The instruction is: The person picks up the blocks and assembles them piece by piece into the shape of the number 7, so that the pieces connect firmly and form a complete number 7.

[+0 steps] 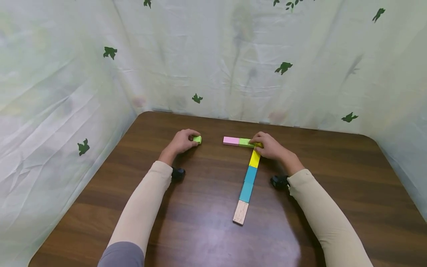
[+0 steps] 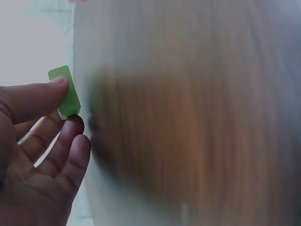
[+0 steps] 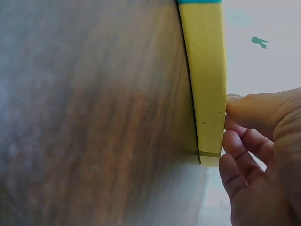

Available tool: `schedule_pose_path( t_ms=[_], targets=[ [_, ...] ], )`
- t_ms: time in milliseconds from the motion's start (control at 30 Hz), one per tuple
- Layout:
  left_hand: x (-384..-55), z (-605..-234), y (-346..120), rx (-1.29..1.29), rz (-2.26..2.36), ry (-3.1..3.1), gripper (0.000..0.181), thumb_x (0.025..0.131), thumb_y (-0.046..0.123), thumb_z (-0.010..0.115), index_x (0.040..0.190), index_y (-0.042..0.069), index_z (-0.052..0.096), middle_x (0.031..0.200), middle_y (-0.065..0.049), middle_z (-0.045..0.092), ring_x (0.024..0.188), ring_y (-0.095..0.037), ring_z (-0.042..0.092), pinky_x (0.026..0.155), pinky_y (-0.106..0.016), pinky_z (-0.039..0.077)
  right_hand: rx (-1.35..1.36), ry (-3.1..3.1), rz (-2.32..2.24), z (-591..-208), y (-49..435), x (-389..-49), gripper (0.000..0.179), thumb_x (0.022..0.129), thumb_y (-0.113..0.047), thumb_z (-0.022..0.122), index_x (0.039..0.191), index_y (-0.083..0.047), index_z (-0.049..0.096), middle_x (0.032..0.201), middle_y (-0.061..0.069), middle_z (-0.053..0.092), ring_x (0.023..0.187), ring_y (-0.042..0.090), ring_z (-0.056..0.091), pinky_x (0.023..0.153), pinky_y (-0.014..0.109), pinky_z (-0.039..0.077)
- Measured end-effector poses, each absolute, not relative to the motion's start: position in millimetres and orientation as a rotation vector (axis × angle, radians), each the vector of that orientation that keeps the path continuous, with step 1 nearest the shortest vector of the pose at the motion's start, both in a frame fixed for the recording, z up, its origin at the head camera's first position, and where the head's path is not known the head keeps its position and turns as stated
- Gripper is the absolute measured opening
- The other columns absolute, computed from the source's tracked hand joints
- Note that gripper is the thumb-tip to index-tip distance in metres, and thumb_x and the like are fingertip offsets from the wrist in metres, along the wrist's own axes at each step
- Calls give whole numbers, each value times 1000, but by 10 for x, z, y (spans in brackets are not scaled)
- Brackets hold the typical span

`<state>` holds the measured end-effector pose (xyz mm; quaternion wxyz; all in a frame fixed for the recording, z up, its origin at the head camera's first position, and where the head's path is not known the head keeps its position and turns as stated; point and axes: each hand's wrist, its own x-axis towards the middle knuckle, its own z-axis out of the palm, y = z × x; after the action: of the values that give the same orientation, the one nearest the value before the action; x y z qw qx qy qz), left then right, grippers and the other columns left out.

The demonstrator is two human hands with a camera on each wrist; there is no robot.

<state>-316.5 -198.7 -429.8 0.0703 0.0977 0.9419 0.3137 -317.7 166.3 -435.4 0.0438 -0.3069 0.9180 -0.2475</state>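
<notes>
My left hand [image 1: 181, 141] pinches a small light-green block [image 1: 197, 139] between thumb and fingers, over the table's far left part. In the left wrist view the thumb presses on the broad face of that green block [image 2: 66, 92]. My right hand [image 1: 271, 146] pinches a yellow block at the corner of an L-shaped row, partly covering it. Another yellow block [image 1: 255, 158], two blue blocks [image 1: 248, 181] and a plain wooden block [image 1: 241, 212] run from there toward me. Leftward from the corner lie a green block [image 1: 245, 142] and a pink block [image 1: 231, 141].
The blocks lie flat on a brown wooden table [image 1: 200, 207] with rounded far corners. A pale curtain [image 1: 207, 55] with green leaf-like shapes hangs behind it and on both sides. Each wrist wears a black camera [image 1: 279, 181].
</notes>
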Motion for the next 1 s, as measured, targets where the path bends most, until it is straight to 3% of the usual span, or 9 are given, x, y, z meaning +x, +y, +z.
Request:
schedule_pose_path(
  t_ms=[500,1000],
  targets=[
    [-3354,-4417,-1549,274,1060,2791,38,88,11,70,126,7,67,122,-15,65,104,-25,54,94,-38,47,-931,2809,-747,-4379,1665,-3165,34,93,-2,57,125,-2,67,123,19,57,112,34,52,99,50,47],
    [-3392,-4420,-1333,306,1073,2803,39,87,9,70,126,8,68,125,-15,67,107,-25,58,95,-37,49,-928,2819,-718,-4388,1657,-3198,34,93,-3,57,126,-2,67,124,19,57,113,34,53,100,50,47]
  ],
)
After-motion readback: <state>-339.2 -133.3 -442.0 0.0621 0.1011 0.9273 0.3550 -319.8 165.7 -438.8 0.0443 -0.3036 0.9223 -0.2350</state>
